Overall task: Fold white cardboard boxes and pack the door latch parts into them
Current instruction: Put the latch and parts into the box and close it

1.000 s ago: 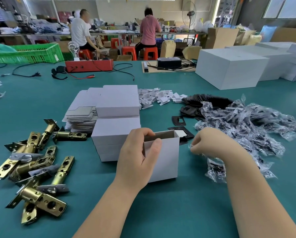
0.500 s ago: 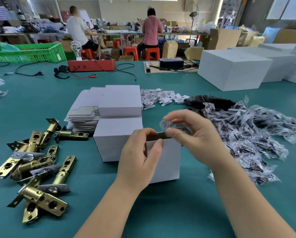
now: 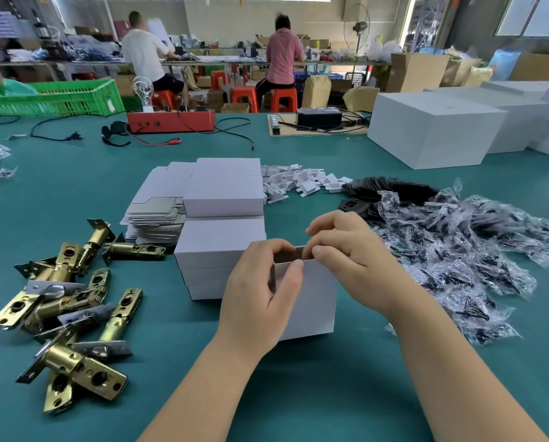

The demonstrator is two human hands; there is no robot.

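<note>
Box (image 3: 311, 301): standing open, L hand (image 3: 260, 301) gripping its left wall.
R hand (image 3: 352, 260): fingers curling over rim; contents unclear.
Latches (image 3: 72, 301): lying left.
Bags (image 3: 477, 250): piling right.
Stack (image 3: 222, 231): sitting behind.

Two bare forearms in frame, no sleeves visible up to the bottom edge. Left hand (image 3: 260, 301) and right hand (image 3: 349, 260): no gloves, no rings, no watch or wristband on either wrist. Nails short, unpainted where visible. No tape, markings or tattoos showing. Rest of the body out of frame.
</note>
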